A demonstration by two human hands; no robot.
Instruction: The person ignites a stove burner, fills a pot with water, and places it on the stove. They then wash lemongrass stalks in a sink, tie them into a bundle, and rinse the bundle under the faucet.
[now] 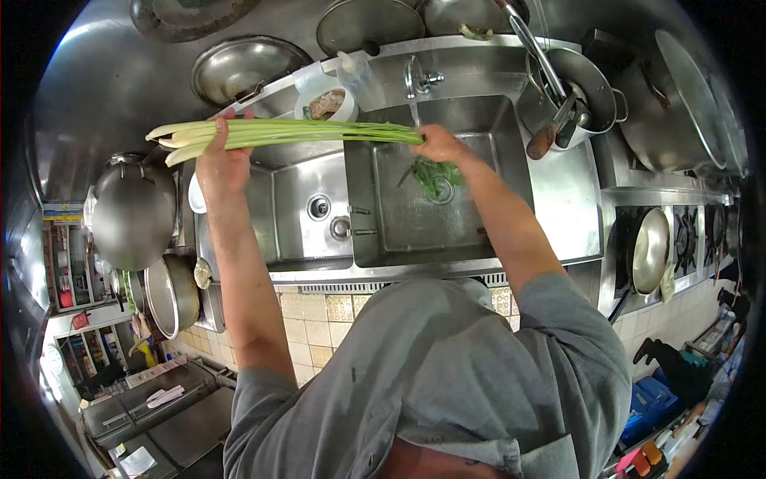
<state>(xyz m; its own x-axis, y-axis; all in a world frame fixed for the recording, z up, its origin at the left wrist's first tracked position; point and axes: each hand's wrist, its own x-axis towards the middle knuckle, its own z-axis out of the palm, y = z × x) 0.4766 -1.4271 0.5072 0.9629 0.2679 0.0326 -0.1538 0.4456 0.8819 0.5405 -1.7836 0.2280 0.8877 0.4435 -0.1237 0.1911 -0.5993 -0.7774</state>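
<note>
A long bunch of pale green stalks (pixel 311 132) stretches level across the two sink basins. Near its white ends at the left, my left hand (pixel 223 164) is wrapped round it, thumb on top. At the right end my right hand (pixel 440 145) grips the stalks, fingers closed. Green leaves (pixel 436 177) hang below my right hand, over the drain of the right basin (pixel 399 231). Water runs from the faucet (pixel 412 78) just beside my right hand.
The left basin (pixel 295 223) lies beneath the stalks. Behind them stands a white container (pixel 347 108) with something brownish inside. A large pot (pixel 600 80) with long-handled tools is right of the faucet. A wok (pixel 650 249) sits on the stove at the right.
</note>
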